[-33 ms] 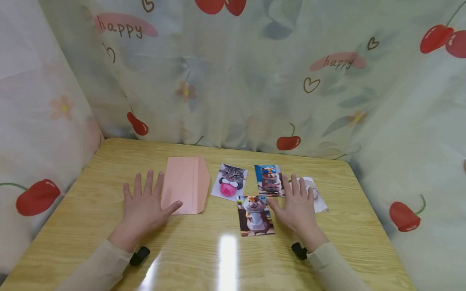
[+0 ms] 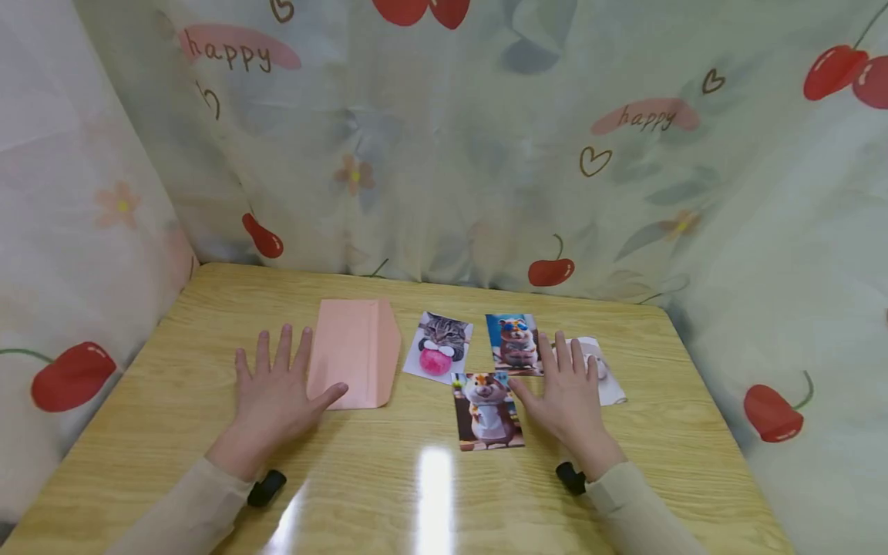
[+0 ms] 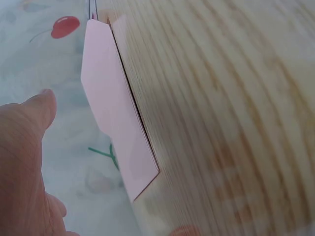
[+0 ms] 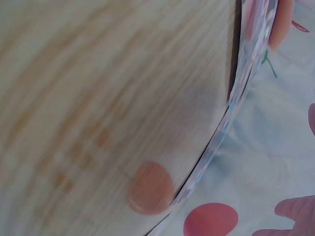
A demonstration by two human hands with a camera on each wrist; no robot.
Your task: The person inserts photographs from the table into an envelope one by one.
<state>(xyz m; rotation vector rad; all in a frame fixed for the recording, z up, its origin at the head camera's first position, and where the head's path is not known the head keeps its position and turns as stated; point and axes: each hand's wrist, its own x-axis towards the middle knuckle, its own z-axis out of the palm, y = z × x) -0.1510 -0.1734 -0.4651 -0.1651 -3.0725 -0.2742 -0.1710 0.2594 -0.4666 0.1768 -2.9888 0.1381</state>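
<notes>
My left hand (image 2: 274, 397) is spread flat with nothing in it, its thumb overlapping the lower left part of a pink envelope (image 2: 347, 347). The envelope's flap points right; in the left wrist view the envelope (image 3: 113, 103) lies past the thumb. Also spread and holding nothing, my right hand (image 2: 569, 401) is among several picture cards. Its thumb tip is right at the edge of a card with a hamster in an apron (image 2: 489, 416). Its fingers overlap a sunglasses-hamster card (image 2: 513, 339) and partly hide a whitish card (image 2: 612, 381).
Between the envelope and the hamster cards lies a card with a grey cat and a pink ball (image 2: 438, 347). Everything sits on a wood-grain table (image 2: 361, 478). A cherry-patterned curtain (image 2: 430, 200) stands along the table's back and sides.
</notes>
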